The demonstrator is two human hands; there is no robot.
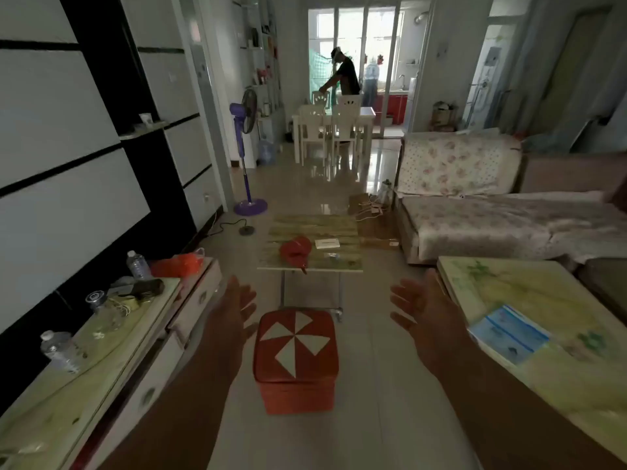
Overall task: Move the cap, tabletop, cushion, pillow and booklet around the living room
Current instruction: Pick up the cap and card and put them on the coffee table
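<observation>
A red cushion stool (296, 359) with a white pinwheel pattern stands on the floor between my arms. My left hand (234, 313) is open to its upper left and my right hand (420, 317) is open to its upper right; neither touches it. Beyond the stool stands a small folding table whose wood-grain tabletop (314, 228) carries a red cap (296, 248) and a white card (327, 243). A blue booklet (509, 334) lies on the coffee table (529, 286) at the right. I see no pillow.
A low TV cabinet (112, 351) with bottles, a glass jar and an orange bag runs along the left. A floral-covered sofa (475, 212) sits at the right. A purple standing fan (245, 154) stands further back. A person stands by the white dining table (334, 125).
</observation>
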